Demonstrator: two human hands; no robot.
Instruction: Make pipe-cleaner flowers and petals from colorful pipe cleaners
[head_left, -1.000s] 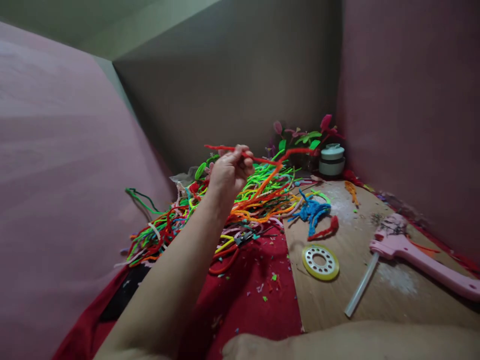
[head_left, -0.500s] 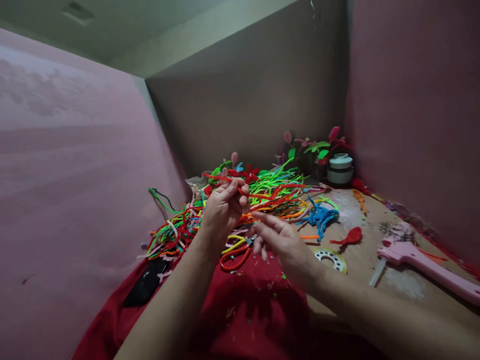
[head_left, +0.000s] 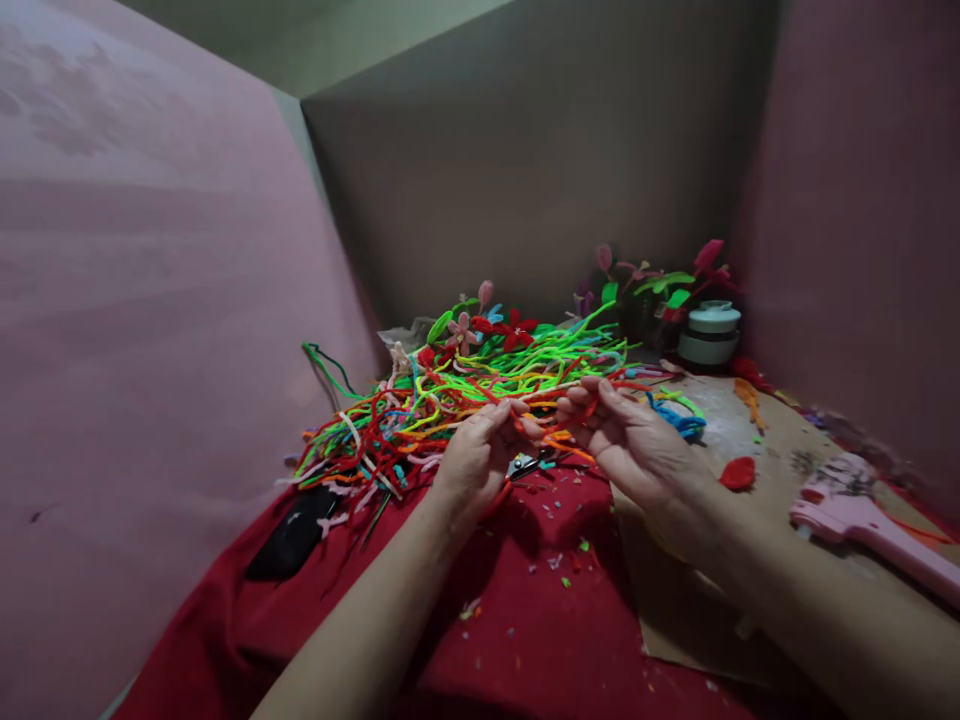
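Observation:
My left hand is closed, its thumb and fingers pinching a red pipe cleaner. Level with it and a little to the right, my right hand also has its fingers closed on a red strand, palm turned partly up. Fingers hide much of the strand, so its full length and shape cannot be made out. Just past both hands lies a heap of coloured pipe cleaners. Scissors rest on the red cloth, partly covered by my left hand.
A black phone lies at left on the red cloth. At right, cardboard bears a pink glue gun, a red petal shape and a blue pipe-cleaner piece. Behind stand pipe-cleaner flowers and a lidded jar.
My left hand has come down with the red pipe cleaner. The right hand, apart with loose fingers before, has risen and closed on a red strand. The view has tilted down.

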